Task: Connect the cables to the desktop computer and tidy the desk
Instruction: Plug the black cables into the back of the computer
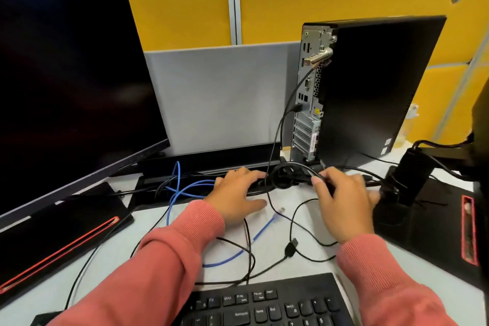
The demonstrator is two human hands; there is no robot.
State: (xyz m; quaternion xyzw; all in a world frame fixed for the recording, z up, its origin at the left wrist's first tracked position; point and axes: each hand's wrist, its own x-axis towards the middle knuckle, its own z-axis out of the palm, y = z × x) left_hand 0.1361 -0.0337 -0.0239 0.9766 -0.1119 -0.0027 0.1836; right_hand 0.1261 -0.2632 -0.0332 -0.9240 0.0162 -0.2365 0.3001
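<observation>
- The desktop computer [370, 87] stood upright at the back of the white desk [111, 251], rear ports turned toward the person.
- One black cable [287, 114] was plugged into the computer's rear panel and ran down to the desk.
- The left hand [235, 193] lay in front of the computer's base, to its left, fingers spread and fairly straight over a bundle of black cables [285, 180]; whether it held any could not be told.
- The right hand [344, 204] was in front of the computer's base, thumb and fingers curled round a black cable loop [299, 167].
- A blue network cable [182, 190] lay loose on the desk, left of the computer.
- A black keyboard [264, 304] sat well in front of the computer.
- A dark monitor [66, 87] stood far left of the computer.
</observation>
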